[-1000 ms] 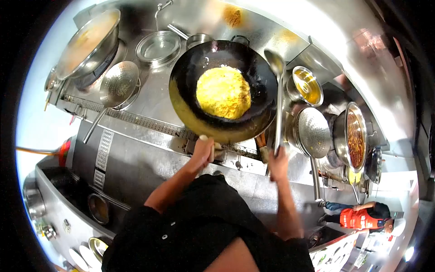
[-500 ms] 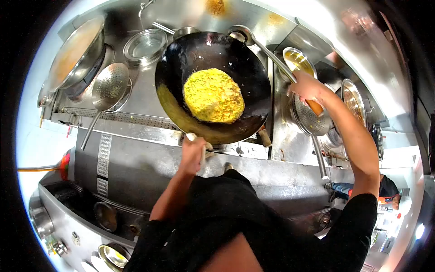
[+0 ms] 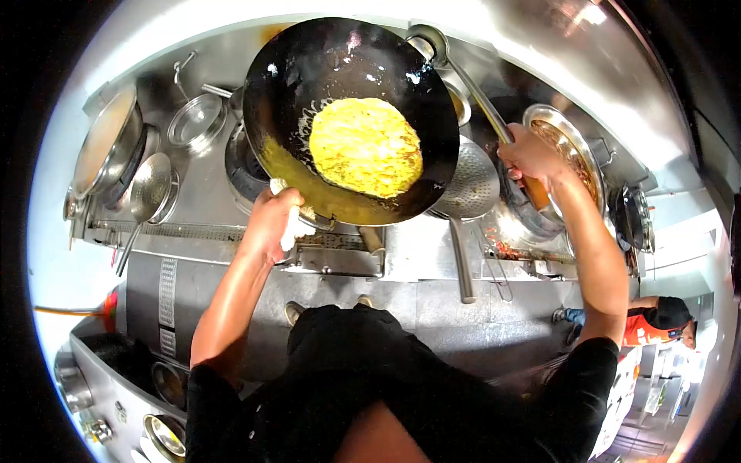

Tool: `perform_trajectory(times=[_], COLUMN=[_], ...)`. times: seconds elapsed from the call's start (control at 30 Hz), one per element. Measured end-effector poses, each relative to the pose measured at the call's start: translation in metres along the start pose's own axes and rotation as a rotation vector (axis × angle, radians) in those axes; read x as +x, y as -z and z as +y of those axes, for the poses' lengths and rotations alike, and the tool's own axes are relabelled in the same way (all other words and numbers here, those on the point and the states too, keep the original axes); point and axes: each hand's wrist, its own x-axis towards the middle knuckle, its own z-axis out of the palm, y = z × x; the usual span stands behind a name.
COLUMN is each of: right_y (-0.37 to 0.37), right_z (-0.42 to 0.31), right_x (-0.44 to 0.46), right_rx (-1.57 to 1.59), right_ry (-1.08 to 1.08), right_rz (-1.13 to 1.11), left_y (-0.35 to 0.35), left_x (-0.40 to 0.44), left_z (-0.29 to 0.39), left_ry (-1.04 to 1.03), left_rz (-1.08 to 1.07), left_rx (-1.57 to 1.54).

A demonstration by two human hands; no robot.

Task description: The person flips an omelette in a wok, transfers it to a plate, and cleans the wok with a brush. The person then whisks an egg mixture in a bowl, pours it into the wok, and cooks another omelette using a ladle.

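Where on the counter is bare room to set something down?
Bare steel counter shows between the left strainer and the burner; a smaller patch lies left of the right strainer's handle. The right side looks crowded: bowl, ladle, right hand.

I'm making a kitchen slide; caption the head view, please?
Left hand, with a white cloth, grips a wok of yellow food; right hand holds a ladle near the wok's rim.

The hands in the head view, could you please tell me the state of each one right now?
Left hand: closed, holding a white cloth at the near edge of the wok.
Right hand: closed, holding the ladle.
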Motion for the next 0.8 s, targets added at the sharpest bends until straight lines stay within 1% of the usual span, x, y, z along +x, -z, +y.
perform_trajectory(times=[0.03, 0.07, 0.1, 0.23, 0.27, 0.33, 0.37, 0.47, 0.5, 0.6, 0.63, 0.7, 0.8], right_y=[0.007, 0.014, 0.018, 0.026, 0.029, 0.03, 0.033, 0.033, 0.031, 0.026, 0.024, 0.022, 0.021], right_z=[0.016, 0.041, 0.054, 0.102, 0.116, 0.126, 0.129, 0.148, 0.153, 0.168, 0.166, 0.167, 0.162], right_x=[0.001, 0.011, 0.008, 0.006, 0.006, -0.003, -0.013, -0.014, -0.013, -0.008, -0.01, -0.007, -0.005], right_rx=[0.02, 0.014, 0.058, 0.202, 0.213, 0.235, 0.322, 0.369, 0.419, 0.462, 0.561, 0.582, 0.603], right_ry=[-0.021, 0.038, 0.038, 0.017, 0.031, 0.054, -0.016, 0.003, 0.016, 0.024, 0.025, 0.029, 0.028], right_rz=[0.009, 0.03, 0.03, 0.084, 0.113, 0.17, 0.156, 0.19, 0.187, 0.215, 0.201, 0.197, 0.181], left_y=[-0.013, -0.026, -0.039, -0.089, -0.099, -0.116, -0.119, -0.14, -0.145, -0.149, -0.15, -0.151, -0.15], left_x=[0.004, 0.008, 0.014, 0.016, 0.017, 0.021, 0.03, 0.028, 0.024, 0.031, 0.033, 0.035, 0.037], left_z=[-0.004, -0.008, -0.012, -0.015, -0.016, -0.017, -0.022, -0.02, -0.016, -0.027, -0.027, -0.027, -0.023], left_ry=[-0.024, -0.046, -0.039, -0.042, -0.046, -0.054, -0.066, -0.132, -0.105, -0.232, -0.248, -0.282, -0.433], left_rz=[-0.024, -0.053, -0.109, -0.142, -0.136, -0.126, -0.114, -0.106, -0.096, -0.085, -0.078, -0.062, -0.104], left_rx=[0.017, 0.038, 0.04, 0.012, 0.059, 0.154, 0.196, 0.248, 0.304, 0.302, 0.311, 0.324, 0.371])
